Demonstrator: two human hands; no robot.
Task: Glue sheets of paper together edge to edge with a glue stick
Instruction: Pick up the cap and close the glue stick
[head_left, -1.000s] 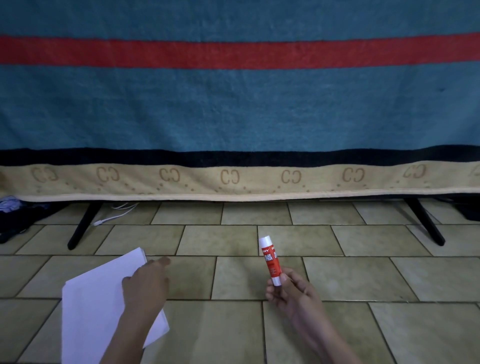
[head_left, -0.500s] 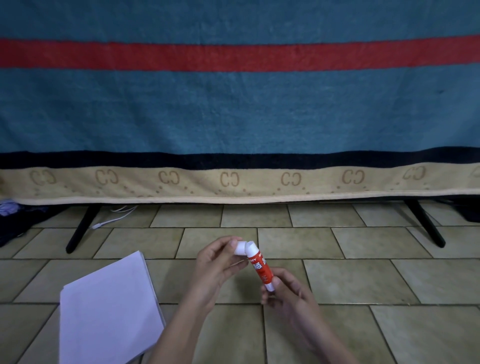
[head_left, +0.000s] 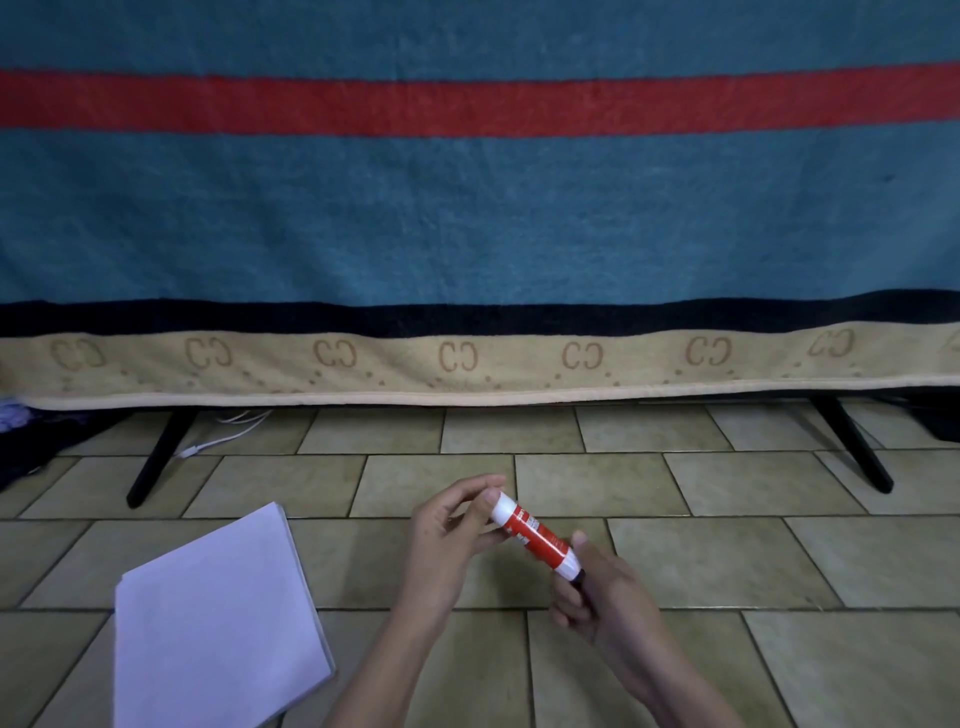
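A red and white glue stick (head_left: 535, 535) is held tilted above the tiled floor, cap end up and to the left. My right hand (head_left: 597, 597) grips its lower end. My left hand (head_left: 452, 530) pinches the white cap end with thumb and fingers. A stack of white paper sheets (head_left: 213, 623) lies flat on the floor to the left of both hands, untouched.
A blue blanket (head_left: 467, 218) with red, black and beige stripes hangs across the back over a frame with black legs (head_left: 161, 457) (head_left: 852, 447). A white cable (head_left: 218, 441) and dark cloth (head_left: 31, 441) lie at the far left. The floor is beige tile (head_left: 727, 561).
My left hand left the paper stack and came over to the glue stick's cap. The stick tilted further to the left in my right hand.
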